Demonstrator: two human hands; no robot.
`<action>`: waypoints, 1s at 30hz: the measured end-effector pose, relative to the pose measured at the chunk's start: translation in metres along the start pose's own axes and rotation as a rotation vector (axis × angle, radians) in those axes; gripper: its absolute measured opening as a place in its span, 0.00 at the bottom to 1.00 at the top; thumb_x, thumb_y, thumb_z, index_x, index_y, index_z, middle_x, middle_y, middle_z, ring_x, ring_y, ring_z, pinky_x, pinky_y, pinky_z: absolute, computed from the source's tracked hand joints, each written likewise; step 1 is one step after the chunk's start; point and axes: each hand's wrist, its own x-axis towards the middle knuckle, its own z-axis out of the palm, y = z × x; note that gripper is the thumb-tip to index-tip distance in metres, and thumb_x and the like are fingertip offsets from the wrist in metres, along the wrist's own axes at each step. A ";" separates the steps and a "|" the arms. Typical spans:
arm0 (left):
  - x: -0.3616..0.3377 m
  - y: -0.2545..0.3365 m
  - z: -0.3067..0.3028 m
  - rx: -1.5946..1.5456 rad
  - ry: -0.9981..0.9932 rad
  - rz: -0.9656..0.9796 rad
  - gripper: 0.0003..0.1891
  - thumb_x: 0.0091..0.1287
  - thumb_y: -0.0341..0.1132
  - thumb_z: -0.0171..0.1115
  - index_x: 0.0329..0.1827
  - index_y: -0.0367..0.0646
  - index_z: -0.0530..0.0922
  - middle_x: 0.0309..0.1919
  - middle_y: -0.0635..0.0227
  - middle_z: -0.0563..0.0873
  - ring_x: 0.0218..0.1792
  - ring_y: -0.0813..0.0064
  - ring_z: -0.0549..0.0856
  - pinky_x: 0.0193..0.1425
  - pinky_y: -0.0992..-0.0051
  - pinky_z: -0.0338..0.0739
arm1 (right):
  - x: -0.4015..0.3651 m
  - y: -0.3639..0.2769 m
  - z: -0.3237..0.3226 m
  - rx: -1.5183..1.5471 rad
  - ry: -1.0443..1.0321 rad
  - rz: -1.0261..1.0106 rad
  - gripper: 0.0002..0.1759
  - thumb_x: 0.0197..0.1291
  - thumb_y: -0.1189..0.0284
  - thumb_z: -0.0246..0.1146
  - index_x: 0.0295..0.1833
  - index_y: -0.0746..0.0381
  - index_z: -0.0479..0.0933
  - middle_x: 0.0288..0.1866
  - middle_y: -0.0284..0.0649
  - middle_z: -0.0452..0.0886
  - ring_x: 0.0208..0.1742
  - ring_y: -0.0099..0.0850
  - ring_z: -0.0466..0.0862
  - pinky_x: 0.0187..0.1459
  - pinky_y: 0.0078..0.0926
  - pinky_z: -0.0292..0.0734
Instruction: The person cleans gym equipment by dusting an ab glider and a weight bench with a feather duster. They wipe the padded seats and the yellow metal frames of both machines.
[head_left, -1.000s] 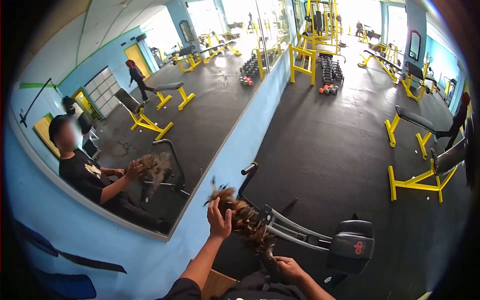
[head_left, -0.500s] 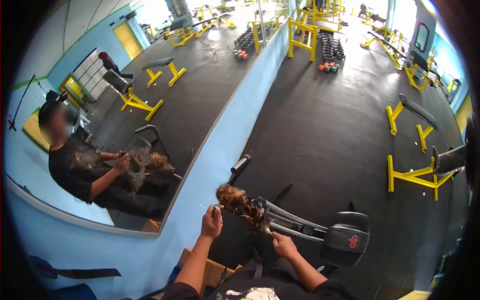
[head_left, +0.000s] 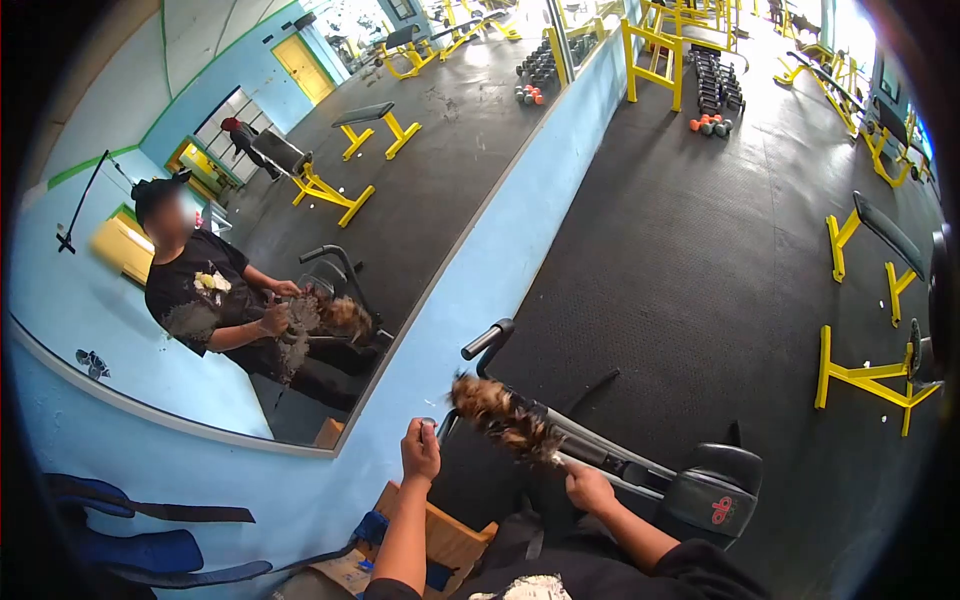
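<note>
My right hand (head_left: 588, 487) grips the handle of a brown feather duster (head_left: 505, 417), whose feathers point up and left over the grey bars of an exercise machine (head_left: 610, 458). My left hand (head_left: 421, 450) is raised just left of the feathers, fingers curled around something small and dark that I cannot make out. The machine has a black padded seat (head_left: 712, 490) with a red logo and a black handlebar grip (head_left: 487, 339). A wall mirror (head_left: 330, 200) on the left reflects me with the duster.
A blue wall runs under the mirror. A wooden box (head_left: 440, 540) and blue straps (head_left: 140, 550) lie by my knees. Yellow benches (head_left: 870, 260) stand on the black rubber floor to the right. Dumbbell racks (head_left: 715, 85) stand far back. A person in the mirror (head_left: 240, 140) walks in the distance.
My left hand let go of the feathers and drew back to the left. The duster tilted lower over the machine bars. My view dropped down and shifted slightly.
</note>
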 end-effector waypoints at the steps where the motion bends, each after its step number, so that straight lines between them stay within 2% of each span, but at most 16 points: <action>1: -0.001 0.000 -0.001 0.005 0.005 -0.003 0.23 0.79 0.55 0.49 0.40 0.42 0.77 0.16 0.72 0.75 0.18 0.80 0.77 0.24 0.75 0.69 | -0.005 -0.006 -0.008 0.084 0.062 0.027 0.20 0.66 0.64 0.54 0.62 0.50 0.80 0.48 0.57 0.84 0.51 0.56 0.84 0.54 0.51 0.78; 4: -0.001 0.003 0.002 0.011 0.030 0.012 0.22 0.79 0.53 0.49 0.40 0.42 0.77 0.15 0.74 0.74 0.17 0.82 0.74 0.23 0.76 0.68 | -0.004 0.006 -0.010 0.003 -0.057 -0.015 0.22 0.64 0.65 0.53 0.62 0.53 0.79 0.46 0.57 0.85 0.50 0.56 0.84 0.53 0.53 0.78; 8: 0.000 0.005 0.000 0.024 0.017 0.016 0.22 0.79 0.53 0.49 0.40 0.41 0.77 0.14 0.75 0.73 0.17 0.83 0.74 0.23 0.76 0.67 | -0.009 0.011 -0.018 -0.020 -0.069 0.001 0.22 0.64 0.65 0.53 0.62 0.52 0.79 0.47 0.56 0.85 0.51 0.55 0.84 0.54 0.53 0.78; 10: -0.002 0.003 0.002 -0.018 0.030 -0.036 0.23 0.79 0.53 0.49 0.40 0.41 0.77 0.14 0.75 0.73 0.17 0.84 0.73 0.22 0.77 0.67 | -0.003 0.023 -0.007 0.104 0.082 0.000 0.22 0.65 0.64 0.53 0.63 0.50 0.79 0.49 0.56 0.85 0.53 0.54 0.84 0.56 0.52 0.78; 11: -0.002 0.002 0.003 -0.018 0.030 -0.039 0.23 0.79 0.53 0.49 0.40 0.41 0.77 0.14 0.75 0.73 0.17 0.84 0.73 0.22 0.77 0.67 | -0.001 0.030 -0.004 0.103 0.080 0.001 0.22 0.65 0.64 0.53 0.63 0.50 0.79 0.49 0.56 0.85 0.53 0.54 0.84 0.56 0.52 0.78; 13: -0.002 0.000 0.004 -0.030 0.052 -0.037 0.23 0.79 0.54 0.49 0.39 0.41 0.77 0.14 0.76 0.72 0.17 0.84 0.73 0.22 0.77 0.67 | -0.007 0.015 -0.023 -0.050 -0.179 -0.007 0.22 0.66 0.67 0.53 0.63 0.53 0.80 0.50 0.56 0.85 0.53 0.55 0.84 0.56 0.47 0.79; 14: -0.002 0.000 0.004 -0.029 0.048 -0.034 0.23 0.79 0.54 0.49 0.39 0.41 0.77 0.14 0.76 0.72 0.17 0.84 0.73 0.22 0.77 0.67 | -0.011 0.014 -0.024 -0.046 -0.176 -0.006 0.22 0.66 0.67 0.53 0.63 0.53 0.80 0.50 0.56 0.85 0.53 0.55 0.84 0.56 0.47 0.79; 17: -0.002 -0.002 0.004 -0.027 0.050 -0.019 0.23 0.78 0.54 0.49 0.39 0.41 0.77 0.14 0.77 0.72 0.16 0.84 0.73 0.22 0.77 0.67 | -0.012 0.013 -0.024 -0.035 -0.122 -0.029 0.21 0.66 0.70 0.53 0.63 0.57 0.80 0.51 0.57 0.85 0.53 0.53 0.85 0.55 0.45 0.80; 19: -0.001 -0.004 0.003 -0.016 0.059 -0.012 0.24 0.78 0.55 0.49 0.38 0.41 0.77 0.14 0.77 0.72 0.16 0.83 0.73 0.22 0.77 0.67 | -0.013 0.010 -0.022 0.219 0.192 -0.205 0.21 0.66 0.73 0.55 0.63 0.59 0.79 0.52 0.57 0.84 0.54 0.52 0.85 0.54 0.44 0.80; 23: -0.002 0.003 0.005 0.014 0.077 0.000 0.25 0.78 0.57 0.49 0.38 0.41 0.77 0.14 0.76 0.72 0.16 0.83 0.73 0.22 0.76 0.67 | -0.013 0.007 -0.039 0.256 0.282 -0.312 0.22 0.67 0.72 0.56 0.66 0.53 0.78 0.46 0.54 0.84 0.48 0.52 0.85 0.48 0.47 0.79; 26: -0.002 0.001 0.005 0.030 0.083 -0.002 0.25 0.78 0.57 0.49 0.38 0.41 0.77 0.14 0.76 0.72 0.17 0.83 0.73 0.22 0.76 0.66 | 0.007 0.025 -0.029 0.128 0.222 -0.158 0.23 0.66 0.69 0.57 0.66 0.51 0.77 0.43 0.50 0.84 0.46 0.50 0.85 0.46 0.46 0.80; 28: -0.002 0.000 0.003 0.029 0.068 0.000 0.24 0.78 0.56 0.49 0.38 0.41 0.77 0.15 0.75 0.72 0.17 0.83 0.73 0.22 0.76 0.66 | 0.005 0.017 -0.040 0.050 0.220 -0.168 0.23 0.66 0.68 0.57 0.66 0.50 0.78 0.41 0.50 0.83 0.45 0.50 0.85 0.47 0.47 0.80; 30: -0.001 -0.006 0.002 0.025 0.074 -0.018 0.24 0.78 0.55 0.49 0.37 0.41 0.77 0.15 0.75 0.72 0.17 0.82 0.73 0.23 0.75 0.66 | 0.001 0.006 -0.041 0.180 0.303 -0.302 0.23 0.66 0.69 0.56 0.66 0.52 0.78 0.41 0.52 0.83 0.45 0.51 0.85 0.48 0.49 0.79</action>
